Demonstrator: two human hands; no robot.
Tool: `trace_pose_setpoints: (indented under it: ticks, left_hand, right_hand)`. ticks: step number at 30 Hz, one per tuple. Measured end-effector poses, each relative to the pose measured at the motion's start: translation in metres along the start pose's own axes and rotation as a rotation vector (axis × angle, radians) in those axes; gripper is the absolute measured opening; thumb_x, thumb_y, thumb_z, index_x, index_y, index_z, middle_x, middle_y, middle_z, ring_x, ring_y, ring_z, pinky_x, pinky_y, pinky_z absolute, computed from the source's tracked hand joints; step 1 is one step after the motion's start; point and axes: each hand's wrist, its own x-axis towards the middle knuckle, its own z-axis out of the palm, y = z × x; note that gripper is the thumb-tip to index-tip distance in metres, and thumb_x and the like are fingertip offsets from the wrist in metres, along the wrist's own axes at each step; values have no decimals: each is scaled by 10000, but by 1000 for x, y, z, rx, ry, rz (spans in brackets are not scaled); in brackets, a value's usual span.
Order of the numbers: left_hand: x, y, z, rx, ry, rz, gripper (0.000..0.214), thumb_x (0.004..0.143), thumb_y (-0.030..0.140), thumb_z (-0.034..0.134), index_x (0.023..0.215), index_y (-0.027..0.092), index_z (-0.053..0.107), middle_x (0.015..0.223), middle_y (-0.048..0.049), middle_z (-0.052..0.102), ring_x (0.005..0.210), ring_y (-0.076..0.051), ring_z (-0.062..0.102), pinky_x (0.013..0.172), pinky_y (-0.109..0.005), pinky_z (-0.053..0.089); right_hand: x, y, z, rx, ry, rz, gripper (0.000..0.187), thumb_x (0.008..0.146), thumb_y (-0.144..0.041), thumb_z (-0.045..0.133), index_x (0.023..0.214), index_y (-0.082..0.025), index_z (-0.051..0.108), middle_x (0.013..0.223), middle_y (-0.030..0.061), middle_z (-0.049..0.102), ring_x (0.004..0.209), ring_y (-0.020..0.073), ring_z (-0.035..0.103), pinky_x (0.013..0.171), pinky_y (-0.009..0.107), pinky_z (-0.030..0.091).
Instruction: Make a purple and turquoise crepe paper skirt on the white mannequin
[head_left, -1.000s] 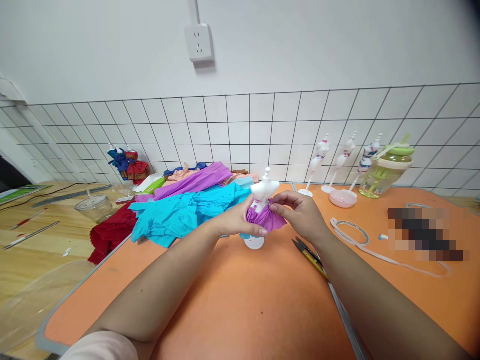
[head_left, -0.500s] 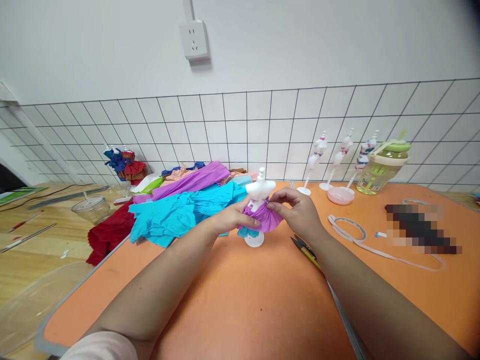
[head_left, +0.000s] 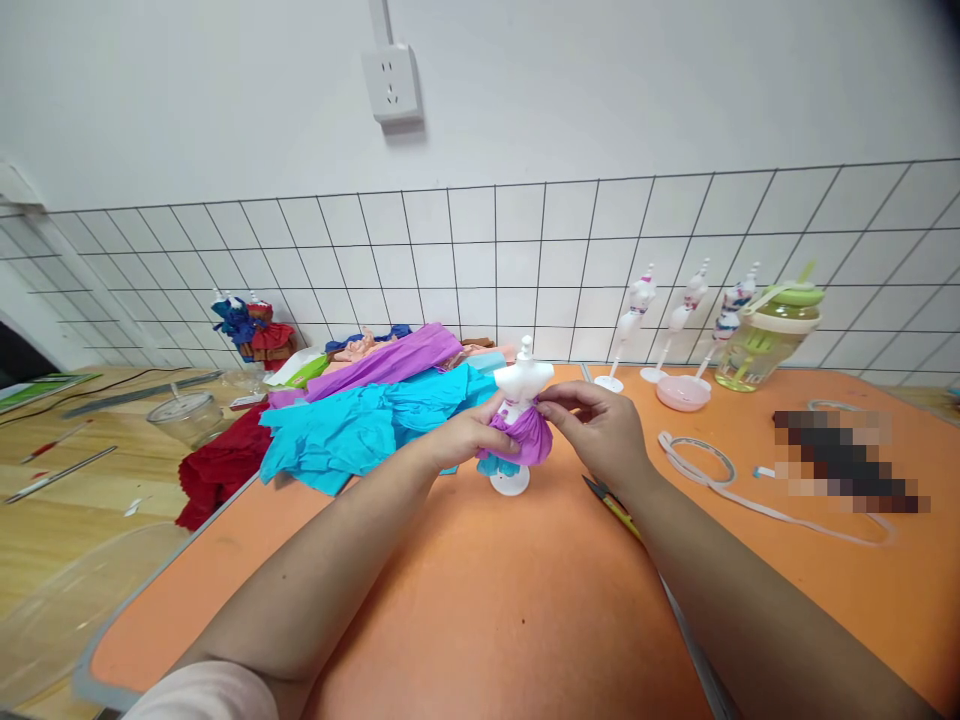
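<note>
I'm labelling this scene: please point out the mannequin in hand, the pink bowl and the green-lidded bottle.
Mannequin (head_left: 524, 381), head view: its white chest.
Pink bowl (head_left: 682, 399), head view: its front outer wall.
Green-lidded bottle (head_left: 766, 347), head view: its clear body.

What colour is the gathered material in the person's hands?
Purple; the gathered material shows best in the head view.

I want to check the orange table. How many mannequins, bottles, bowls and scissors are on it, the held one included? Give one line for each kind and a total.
Mannequins: 4, the held mannequin and three mannequins behind
Bottle: 1
Bowl: 1
Scissors: 1
Total: 7
</note>
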Motion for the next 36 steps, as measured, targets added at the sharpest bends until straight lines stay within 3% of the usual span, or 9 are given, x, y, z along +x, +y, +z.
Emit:
trace_pose_setpoints:
  ticks: [6,12,15,19,21,25,29,33,36]
  left_hand:
    - [0,1,0,42,-17,-8,596,562,150,715,1132,168,543,778,20,540,613,-100,500,528,-212,385]
    - [-6,10,8,133,-95,-38,442,538,135,684,970,157,592,699,33,534,592,-100,487,513,-213,367]
    - [-8,13,11,139,-126,-22,405,541,127,691,934,159,601,689,31,543,614,-109,500,542,-220,385]
    - [-3,9,5,19,10,-4,455,546,143,718,975,169,569,757,20,567,649,-116,528,568,-224,407]
    - [1,6,0,-92,71,25,501,533,142,709,1010,167,558,815,3,586,703,-135,556,605,-234,431]
    - [5,2,-7,-190,52,68,529,527,148,693,1039,151,558,886,-34,612,795,-175,588,676,-265,462]
    - [4,-1,-8,-181,19,95,609,506,97,641,1106,149,553,888,-35,626,757,-167,585,659,-266,459]
    - [7,-7,-8,-210,-12,95,623,490,98,617,1112,117,570,865,-53,641,680,-158,574,603,-260,447]
    - [7,-8,-9,-213,-89,124,595,518,140,671,1103,107,573,914,-81,648,745,-188,602,637,-280,480]
  right_hand:
    - [6,-1,-2,2,-44,20,182,753,-366,711,887,-242,724,777,12,689,715,175,617,635,299,478]
    - [11,-6,-14,92,-306,153,266,706,-415,742,866,-211,681,644,-29,549,580,115,480,535,251,408]
    - [11,-3,-15,144,-337,162,306,692,-439,760,876,-208,682,671,-18,575,610,127,512,574,265,439]
    - [11,9,-16,303,-392,214,505,811,-634,555,1078,-218,657,804,32,642,766,181,607,712,332,498]
    - [11,14,-16,281,-408,254,562,815,-666,522,1146,-222,617,874,45,649,826,190,609,716,325,489]
    - [9,17,-15,81,-449,291,451,707,-539,724,988,-194,650,786,7,612,742,157,547,683,297,434]
    - [9,19,-10,85,-422,270,318,718,-475,716,808,-176,656,775,7,615,707,143,517,675,298,408]
    - [9,27,-5,49,-338,246,282,716,-449,713,787,-185,649,772,2,624,697,141,501,664,293,391]
    - [8,32,-4,57,-397,236,310,696,-457,735,807,-185,636,790,4,618,712,144,505,676,292,397]
